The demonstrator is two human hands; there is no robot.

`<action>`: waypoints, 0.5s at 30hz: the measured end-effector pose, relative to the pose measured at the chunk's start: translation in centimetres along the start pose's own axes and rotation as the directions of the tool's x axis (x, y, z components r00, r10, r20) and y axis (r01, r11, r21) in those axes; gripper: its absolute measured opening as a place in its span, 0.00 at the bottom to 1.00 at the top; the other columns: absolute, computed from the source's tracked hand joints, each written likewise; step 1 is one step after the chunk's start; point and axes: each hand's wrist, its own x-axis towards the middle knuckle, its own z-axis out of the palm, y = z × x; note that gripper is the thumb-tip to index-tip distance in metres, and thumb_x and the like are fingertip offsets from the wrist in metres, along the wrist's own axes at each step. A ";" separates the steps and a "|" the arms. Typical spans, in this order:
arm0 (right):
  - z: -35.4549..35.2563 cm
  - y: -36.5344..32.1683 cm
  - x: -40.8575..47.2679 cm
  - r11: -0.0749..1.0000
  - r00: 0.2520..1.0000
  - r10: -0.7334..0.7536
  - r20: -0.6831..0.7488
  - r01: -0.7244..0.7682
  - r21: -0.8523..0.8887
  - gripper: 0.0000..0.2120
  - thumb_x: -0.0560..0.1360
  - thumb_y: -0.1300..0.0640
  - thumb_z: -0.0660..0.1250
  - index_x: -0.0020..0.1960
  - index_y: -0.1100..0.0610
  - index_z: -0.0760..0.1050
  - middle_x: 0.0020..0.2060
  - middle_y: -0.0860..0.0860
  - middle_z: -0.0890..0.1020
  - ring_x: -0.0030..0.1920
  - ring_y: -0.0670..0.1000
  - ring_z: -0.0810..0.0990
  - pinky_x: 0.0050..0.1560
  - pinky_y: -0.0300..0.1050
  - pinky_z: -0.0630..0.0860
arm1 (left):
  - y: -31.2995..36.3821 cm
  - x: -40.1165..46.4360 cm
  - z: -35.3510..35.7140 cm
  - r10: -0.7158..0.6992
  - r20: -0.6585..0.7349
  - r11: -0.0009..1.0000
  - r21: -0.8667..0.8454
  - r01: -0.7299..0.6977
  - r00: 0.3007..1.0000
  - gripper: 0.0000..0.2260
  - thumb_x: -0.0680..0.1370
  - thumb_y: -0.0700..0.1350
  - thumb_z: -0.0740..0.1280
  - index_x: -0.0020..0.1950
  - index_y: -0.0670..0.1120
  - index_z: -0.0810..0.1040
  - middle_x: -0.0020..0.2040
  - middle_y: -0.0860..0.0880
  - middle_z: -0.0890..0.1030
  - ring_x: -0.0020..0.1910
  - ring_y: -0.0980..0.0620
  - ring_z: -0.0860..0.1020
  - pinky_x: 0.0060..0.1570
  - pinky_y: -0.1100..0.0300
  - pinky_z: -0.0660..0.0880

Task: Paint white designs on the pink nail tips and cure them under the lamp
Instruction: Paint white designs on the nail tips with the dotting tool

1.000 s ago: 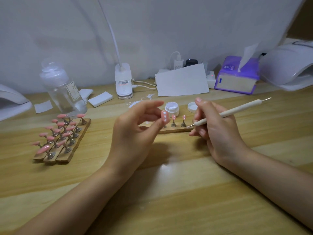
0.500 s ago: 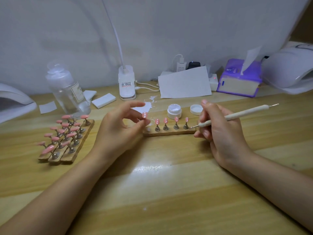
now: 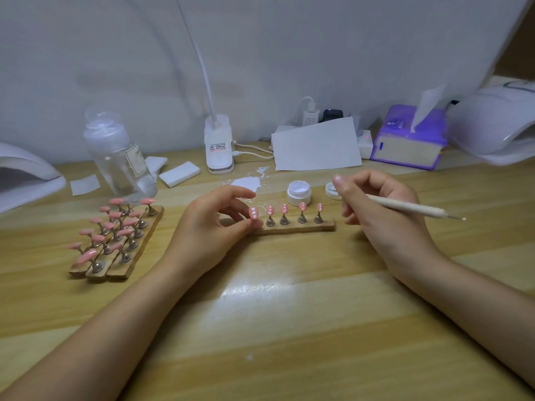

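A wooden strip (image 3: 307, 227) in the middle of the desk carries several pink nail tips on metal stands, each with white dots, such as the tip (image 3: 284, 209). My left hand (image 3: 214, 224) pinches the leftmost dotted tip (image 3: 254, 212) at the strip's left end; my thumb hides its base. To the right of the strip, my right hand (image 3: 385, 215) grips a white dotting tool (image 3: 405, 209) whose far end points right. An open pot of white gel (image 3: 299, 192) stands behind the strip. White curing lamps sit at the far right (image 3: 498, 123) and far left (image 3: 23, 175).
Three more strips of plain pink tips (image 3: 115, 241) lie at the left, behind them a clear bottle (image 3: 118, 157). The pot's lid (image 3: 330, 191), a white paint smear (image 3: 249, 182), a desk-lamp base (image 3: 219, 149), a paper sheet (image 3: 315, 146) and a purple tissue box (image 3: 411, 140) line the back.
My left hand brought the dotted tip down from in front of me to the strip's left end. My right hand drew the tool's point away from the strip.
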 end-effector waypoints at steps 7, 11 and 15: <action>-2.8 0.7 1.8 0.793 0.954 -0.232 0.189 0.298 -0.531 0.03 0.70 0.55 0.69 0.42 0.49 0.76 0.35 0.44 0.78 0.34 0.45 0.73 0.38 0.38 0.72 | 0.1 0.0 0.0 -0.010 0.034 0.999 -0.039 0.011 0.999 0.18 0.64 0.38 0.76 0.50 0.51 0.76 0.36 0.55 0.78 0.36 0.63 0.77 0.40 0.77 0.69; -3.2 0.9 1.9 0.613 0.900 -0.245 0.362 0.433 -0.661 0.11 0.69 0.64 0.69 0.48 0.51 0.79 0.37 0.43 0.76 0.37 0.50 0.74 0.38 0.45 0.74 | 0.1 0.0 0.0 -0.001 0.080 1.000 0.007 0.000 0.997 0.22 0.63 0.40 0.77 0.53 0.50 0.75 0.40 0.54 0.78 0.39 0.61 0.76 0.44 0.77 0.69; -3.4 0.9 2.0 0.578 0.898 -0.127 0.421 0.412 -0.705 0.16 0.69 0.65 0.68 0.50 0.47 0.79 0.37 0.43 0.72 0.37 0.46 0.74 0.41 0.43 0.74 | 0.1 0.1 -0.1 -0.046 0.081 0.997 -0.053 0.050 0.996 0.18 0.67 0.36 0.74 0.53 0.49 0.76 0.39 0.52 0.79 0.38 0.61 0.77 0.45 0.75 0.71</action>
